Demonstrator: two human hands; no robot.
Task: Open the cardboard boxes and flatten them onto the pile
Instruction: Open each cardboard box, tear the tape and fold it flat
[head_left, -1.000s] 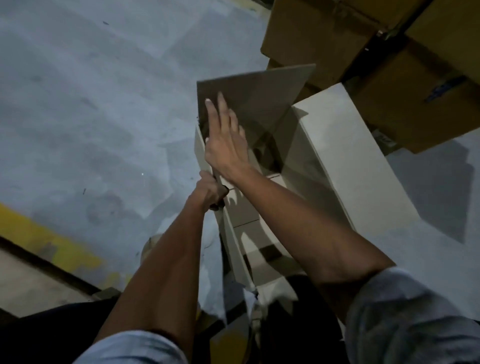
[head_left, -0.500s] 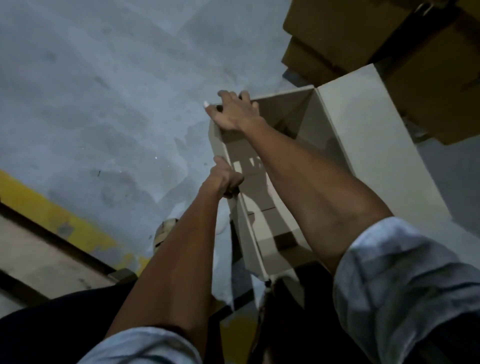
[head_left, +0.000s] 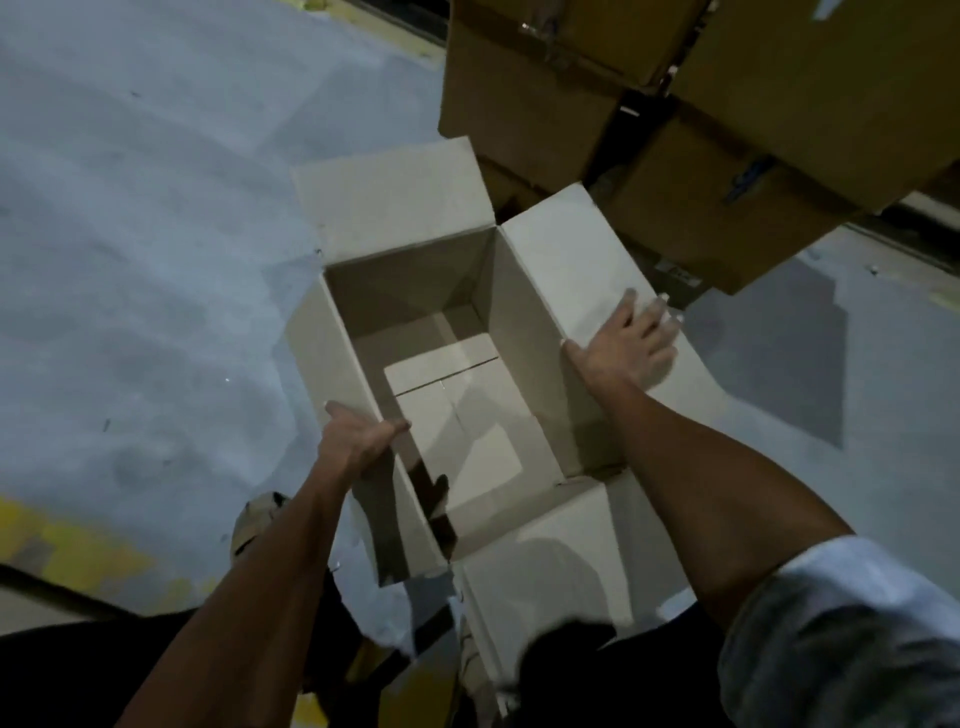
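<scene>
You are holding an open cardboard box in front of you, over the grey floor. Your left hand is gripping the left wall of the box, with the thumb hooking over the rim and the fingers going down the outside. Your right hand is lying flat on the right flap, fingers straight and spread, pressing it outward. It is not gripping anything.

The top of the box is already open. The far flap is standing up and back, the right flap is folding out, and the near flap is hanging down toward your legs. Looking inside, the bottom flaps are closed, with a seam running across them. So the box is keeping its box shape and is not flat yet.

What is left, I think: the bottom needs opening, and then the sides need squashing together so the box goes flat. After that it is going onto the pile. I cannot see the flat pile in this view, so I cannot tell how many boxes are done.

Behind the box, brown cartons are sitting stacked up and closed. Those may be waiting too.
</scene>
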